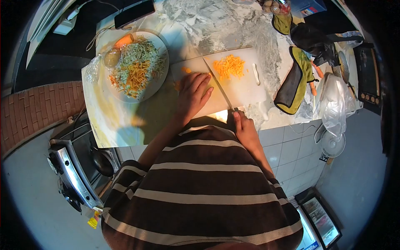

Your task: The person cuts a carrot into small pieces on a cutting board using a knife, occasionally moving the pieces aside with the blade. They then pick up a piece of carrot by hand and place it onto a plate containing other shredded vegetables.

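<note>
On a white cutting board [246,93], my left hand [193,95] lies with its fingers bent over orange pieces that it mostly hides; a few bits show at its left. A long knife [219,85] slants across the board, its blade beside my left fingertips. My right hand [246,127] is closed around the knife's dark handle at the board's near edge. Right of the blade sits a pile of chopped orange pieces [229,66]. To the left, a round plate [161,43] holds shredded vegetables [139,68], an orange chunk and a small round container.
A phone [134,13] lies at the back left. Right of the board are a green and grey cloth [291,83], carrots [312,87] and a clear plastic bag [332,96]. A stove [77,173] stands at the lower left.
</note>
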Demonstrator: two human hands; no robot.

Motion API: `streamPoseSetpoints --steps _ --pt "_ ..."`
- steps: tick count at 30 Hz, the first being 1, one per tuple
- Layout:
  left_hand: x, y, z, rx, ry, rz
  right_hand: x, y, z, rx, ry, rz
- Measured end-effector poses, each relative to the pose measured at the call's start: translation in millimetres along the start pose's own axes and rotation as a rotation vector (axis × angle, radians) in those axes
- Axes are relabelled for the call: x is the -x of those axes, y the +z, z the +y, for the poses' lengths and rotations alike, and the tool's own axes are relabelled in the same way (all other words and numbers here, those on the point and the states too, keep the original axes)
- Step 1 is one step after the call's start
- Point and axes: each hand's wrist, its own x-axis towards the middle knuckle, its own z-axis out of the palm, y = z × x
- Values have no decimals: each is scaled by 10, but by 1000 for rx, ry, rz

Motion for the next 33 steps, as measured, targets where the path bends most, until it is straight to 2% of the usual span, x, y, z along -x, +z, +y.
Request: streamPoseSetpoints --steps 33 --pt "1 -2 -27 27 14 -31 12 -9 -67 7 55 -22"
